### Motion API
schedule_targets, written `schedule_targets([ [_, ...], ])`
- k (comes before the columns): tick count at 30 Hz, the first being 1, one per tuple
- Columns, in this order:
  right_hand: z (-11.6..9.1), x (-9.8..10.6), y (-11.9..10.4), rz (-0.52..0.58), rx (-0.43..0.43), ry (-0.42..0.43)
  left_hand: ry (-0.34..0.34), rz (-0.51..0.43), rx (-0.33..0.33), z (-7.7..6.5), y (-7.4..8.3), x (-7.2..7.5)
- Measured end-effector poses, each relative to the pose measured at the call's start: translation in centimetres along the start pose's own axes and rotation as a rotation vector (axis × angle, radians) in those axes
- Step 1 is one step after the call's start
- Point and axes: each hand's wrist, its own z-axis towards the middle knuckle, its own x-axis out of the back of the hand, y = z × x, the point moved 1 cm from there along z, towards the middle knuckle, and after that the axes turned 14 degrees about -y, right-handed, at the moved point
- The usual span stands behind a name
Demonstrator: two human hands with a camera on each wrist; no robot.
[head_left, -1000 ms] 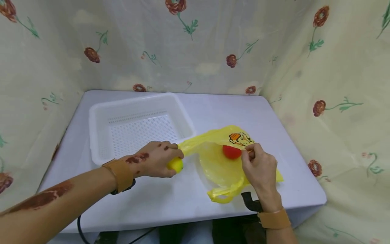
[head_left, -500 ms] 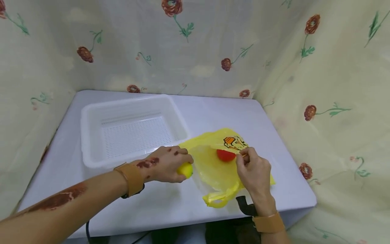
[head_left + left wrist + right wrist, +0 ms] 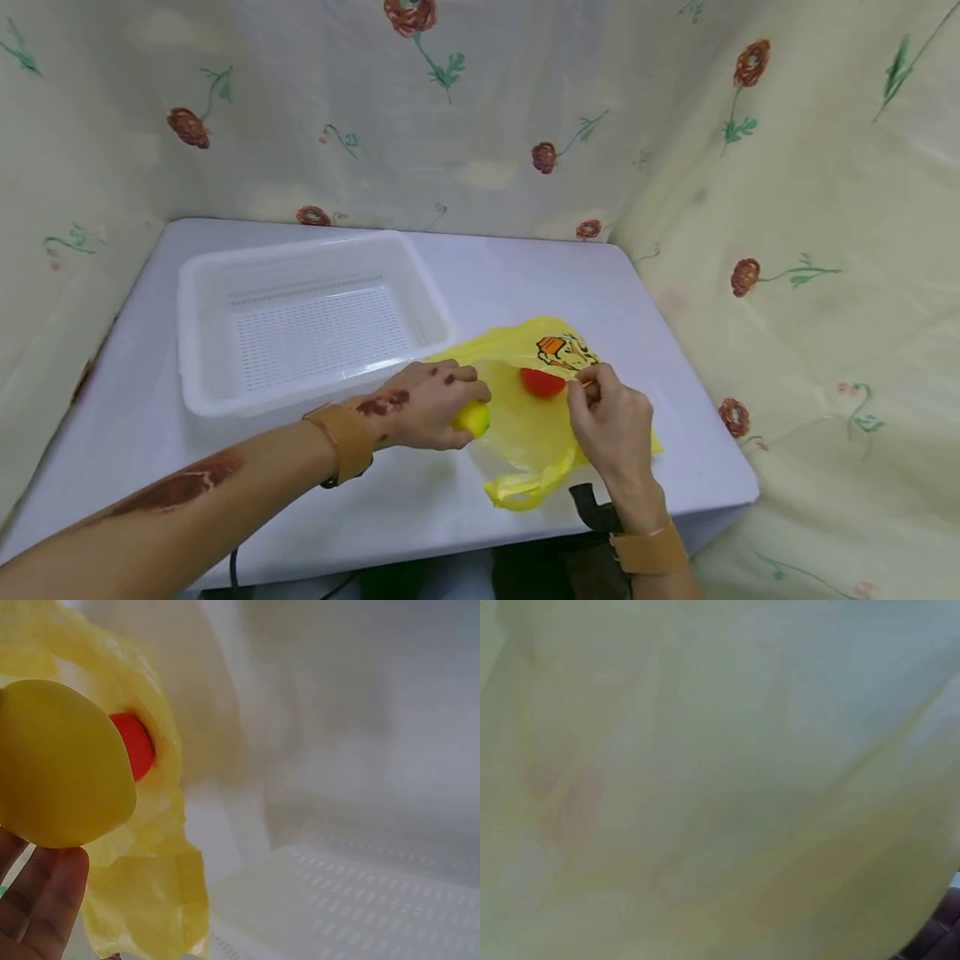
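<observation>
My left hand (image 3: 431, 407) grips a smooth, rounded yellow fruit (image 3: 472, 418), held at the mouth of a yellow plastic bag (image 3: 517, 437). The left wrist view shows the fruit (image 3: 64, 765) large, fingertips (image 3: 64, 881) under it. With thumb and fingers, my right hand (image 3: 615, 425) pinches the upper edge of the bag's opening and keeps it parted. Inside the bag lies a round red thing (image 3: 542, 383), partly covered by the printed upper layer; the left wrist view also shows the red thing (image 3: 135, 746) behind the fruit. Bag film (image 3: 727, 765) fills the right wrist view.
A white perforated plastic basket (image 3: 191, 333) stands at the left of the white-covered table (image 3: 517, 275), behind my left forearm. Flower-patterned curtains (image 3: 465, 150) enclose the back and sides. A black strap-like piece (image 3: 592, 508) hangs by my right wrist.
My left hand has brought the yellow fruit rightward to the bag's opening and no longer holds the bag's left end. My right hand keeps its pinch; the whole view has shifted slightly.
</observation>
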Motion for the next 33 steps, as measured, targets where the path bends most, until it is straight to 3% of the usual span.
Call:
schedule_targets([
  [16, -0.3, 0.2, 0.2, 0.011, -0.025, -0.034, -0.061, 0.031, -0.028, 3.3, 1.5, -1.2],
  [33, -0.5, 0.6, 0.5, 0.011, -0.036, -0.061, -0.082, 0.059, -0.04, 6.6, 2.6, -2.9],
])
